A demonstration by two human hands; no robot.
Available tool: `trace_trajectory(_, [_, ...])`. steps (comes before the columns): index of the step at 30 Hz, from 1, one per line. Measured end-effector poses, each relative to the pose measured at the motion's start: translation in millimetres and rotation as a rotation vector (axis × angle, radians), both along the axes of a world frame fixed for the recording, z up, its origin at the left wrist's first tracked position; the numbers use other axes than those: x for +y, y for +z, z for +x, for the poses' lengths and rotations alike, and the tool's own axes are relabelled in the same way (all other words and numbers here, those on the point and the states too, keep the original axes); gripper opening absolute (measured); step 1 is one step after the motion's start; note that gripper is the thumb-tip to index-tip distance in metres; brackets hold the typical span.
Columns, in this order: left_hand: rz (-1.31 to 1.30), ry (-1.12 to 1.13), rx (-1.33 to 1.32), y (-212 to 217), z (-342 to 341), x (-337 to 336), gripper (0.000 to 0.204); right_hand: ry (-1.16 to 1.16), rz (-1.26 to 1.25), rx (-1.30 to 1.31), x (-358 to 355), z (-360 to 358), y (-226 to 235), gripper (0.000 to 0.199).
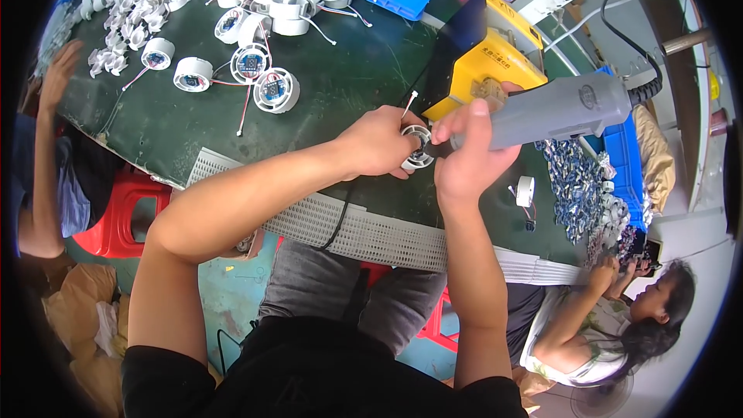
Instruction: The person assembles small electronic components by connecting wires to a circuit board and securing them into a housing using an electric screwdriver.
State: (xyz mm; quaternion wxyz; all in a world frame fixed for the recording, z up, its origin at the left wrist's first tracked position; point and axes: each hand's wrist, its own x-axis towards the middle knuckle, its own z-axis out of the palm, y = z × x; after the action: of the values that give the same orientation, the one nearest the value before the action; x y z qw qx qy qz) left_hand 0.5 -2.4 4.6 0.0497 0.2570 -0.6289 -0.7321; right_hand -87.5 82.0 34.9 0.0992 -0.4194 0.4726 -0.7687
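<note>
Left fingers (398,144) against white ring (421,163)

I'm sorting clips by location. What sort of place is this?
Likely a small assembly workshop: the right hand holds a gray corded tool, many white round parts lie on the green table, and another person is at its edge.

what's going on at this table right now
A person is working with both bare hands. The left hand holds a round white plastic housing just above the dark green tabletop. The right hand grips a grey, cylindrical corded tool, its tip aimed at the housing; contact is hard to make out. Several white ring-shaped housings with blue circuit boards lie toward the far left, and a co-worker is at the right.
</note>
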Motion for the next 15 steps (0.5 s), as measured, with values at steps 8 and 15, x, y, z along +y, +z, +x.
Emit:
trace_trajectory(8, [-0.036,0.035,-0.016,5.1,3.7,3.3,0.031,-0.007,0.045,0.047,1.0,3.6,-0.1,0.043])
trace_trajectory(15, [-0.042,0.027,0.004,-0.3,0.5,3.1,0.031,0.033,0.037,0.128,2.5,3.5,-6.5,0.046])
